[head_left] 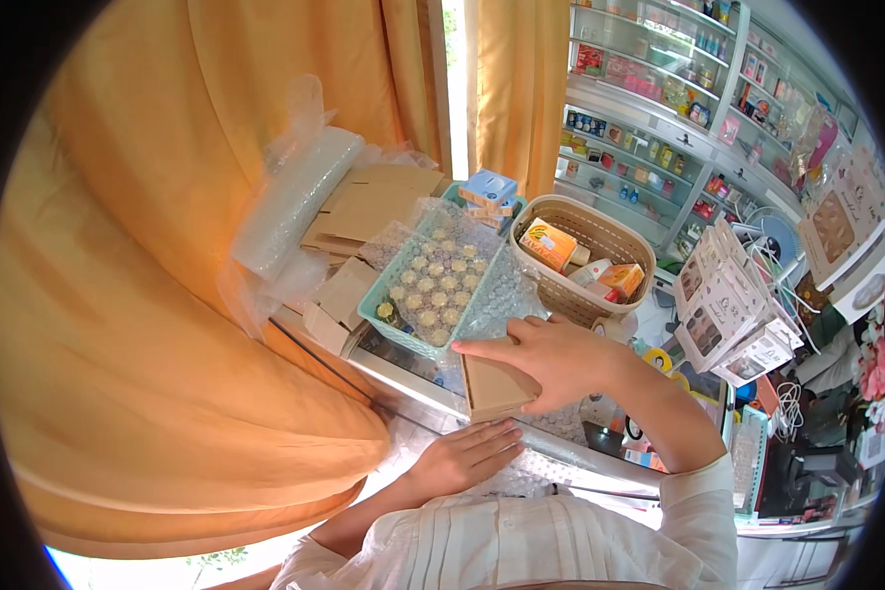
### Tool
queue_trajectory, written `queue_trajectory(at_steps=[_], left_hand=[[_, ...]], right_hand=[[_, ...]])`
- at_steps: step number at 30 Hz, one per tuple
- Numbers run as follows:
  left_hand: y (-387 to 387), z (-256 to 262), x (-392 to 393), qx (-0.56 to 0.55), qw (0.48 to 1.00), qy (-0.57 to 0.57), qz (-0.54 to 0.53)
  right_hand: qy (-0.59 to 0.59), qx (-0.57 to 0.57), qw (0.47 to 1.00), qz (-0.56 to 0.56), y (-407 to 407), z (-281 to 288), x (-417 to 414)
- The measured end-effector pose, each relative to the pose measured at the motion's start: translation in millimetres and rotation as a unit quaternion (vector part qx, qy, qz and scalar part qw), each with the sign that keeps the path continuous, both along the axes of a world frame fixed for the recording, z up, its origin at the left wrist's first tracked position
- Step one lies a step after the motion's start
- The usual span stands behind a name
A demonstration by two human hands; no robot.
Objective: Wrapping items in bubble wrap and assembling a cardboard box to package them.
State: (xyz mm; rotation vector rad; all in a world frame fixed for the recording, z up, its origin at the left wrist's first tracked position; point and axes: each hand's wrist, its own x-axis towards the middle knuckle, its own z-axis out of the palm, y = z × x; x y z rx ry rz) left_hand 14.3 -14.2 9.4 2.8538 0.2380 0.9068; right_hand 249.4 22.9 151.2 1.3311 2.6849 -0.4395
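A small brown cardboard box [490, 383] lies on a sheet of bubble wrap [505, 299] at the front of a glass counter. My right hand [560, 358] spans the box from above, its index finger stretched along the far edge and its thumb at the near right side. My left hand [468, 453] rests flat, palm down, by the near side of the box, its fingers almost straight and grasping nothing visible. Just beyond the box stands a mint-green plastic basket [398, 343] with several yellow-topped items under bubble wrap.
Behind right is a beige basket [645, 251] of boxed products. Small blue boxes [489, 188] are stacked at the back. Left lie folded cardboard [376, 195] and a bubble wrap roll [302, 199], beside an orange curtain [192, 295]. Hanging packs [723, 302] crowd the right; glass shelves [634, 147] stand beyond.
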Motion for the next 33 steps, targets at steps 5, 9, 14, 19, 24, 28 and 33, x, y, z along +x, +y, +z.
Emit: queue_trajectory(at_steps=[5,9,14,19,24,28,33], left_hand=[[-0.2,-2.0,0.5,-0.003,1.0,-0.007,-0.025],[-5.5,3.9,-1.0,-0.029,0.998,-0.003,-0.061],[-5.5,14.4,-1.2,-0.046,0.995,-0.038,-0.081],[-1.8,31.6,0.3,-0.034,0.991,-0.09,-0.092],[2.0,20.9,5.3,-0.048,0.984,-0.163,-0.046],[3.2,23.7,11.2,0.027,0.979,-0.203,0.017],[8.9,28.2,21.0,0.059,0.946,-0.285,0.141]], right_hand=[[0.0,0.008,1.0,0.0,-0.5,-1.2,0.7],[0.006,0.008,1.0,0.001,-0.6,-3.4,1.2],[0.006,0.009,1.0,-0.002,-1.5,-5.2,1.0],[0.008,0.01,1.0,0.005,-1.0,-4.4,1.4],[0.005,0.01,1.0,0.006,-2.1,-5.7,2.5],[0.01,0.014,1.0,0.012,-0.4,-9.1,1.7],[0.033,0.017,0.999,0.005,-1.8,-11.2,3.4]])
